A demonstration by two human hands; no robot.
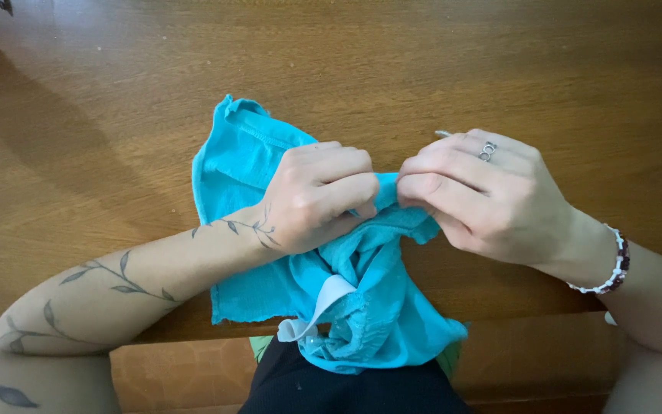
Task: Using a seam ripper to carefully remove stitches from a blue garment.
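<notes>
Turquoise cloth (346, 284) bunched up between two hands at the edge of a wooden table (116, 100)

Going left to right: the left hand (319, 195) is curled into a fist around a fold of the fabric near its middle, fingers fully closed on it. Right next to it, the right hand (476, 195) pinches the same raised fold with thumb and fingertips, so both are gripping the cloth almost knuckle to knuckle. Most of the cloth lies flat on the table behind the left hand, and the rest droops over the near edge toward the lap, with a white band (319, 307) showing. My guess is that the hanging part could drag everything off the table if either grip loosens.
</notes>
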